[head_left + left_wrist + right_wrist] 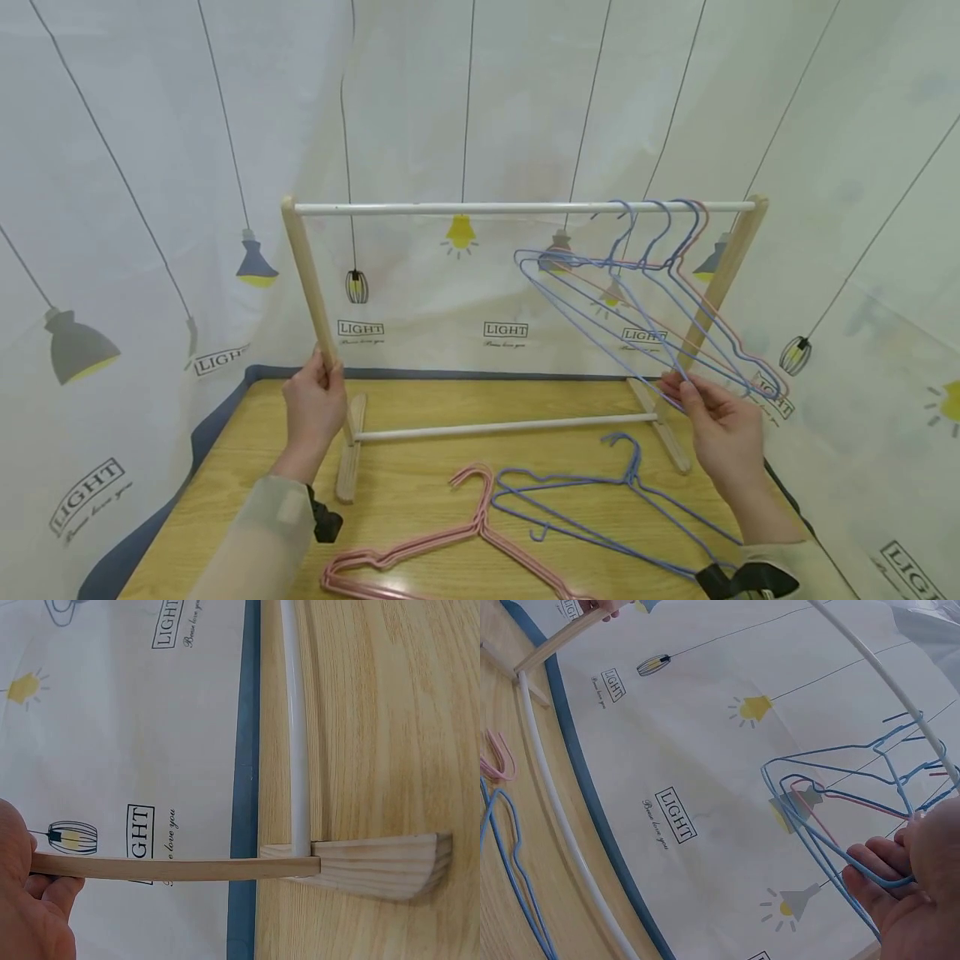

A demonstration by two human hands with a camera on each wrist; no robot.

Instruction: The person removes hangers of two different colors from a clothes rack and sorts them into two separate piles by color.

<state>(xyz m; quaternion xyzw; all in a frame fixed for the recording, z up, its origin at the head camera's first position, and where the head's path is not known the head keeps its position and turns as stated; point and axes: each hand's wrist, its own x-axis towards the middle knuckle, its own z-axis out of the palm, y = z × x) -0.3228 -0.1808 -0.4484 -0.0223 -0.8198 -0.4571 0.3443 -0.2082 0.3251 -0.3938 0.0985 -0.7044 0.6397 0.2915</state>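
Lamp-print curtain [480, 100] behind wooden worktop [420, 492], rack [525, 207] on it, hands apart, left hand [313, 408] gripping rack's left post, right hand [723, 433] pinching hung blue hanger [600, 325], loose hangers [525, 517] before rack.

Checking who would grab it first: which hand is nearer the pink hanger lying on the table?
Left. The left hand grips the rack's post just above and left of the pink hanger; the right hand holds the hung hangers farther right.
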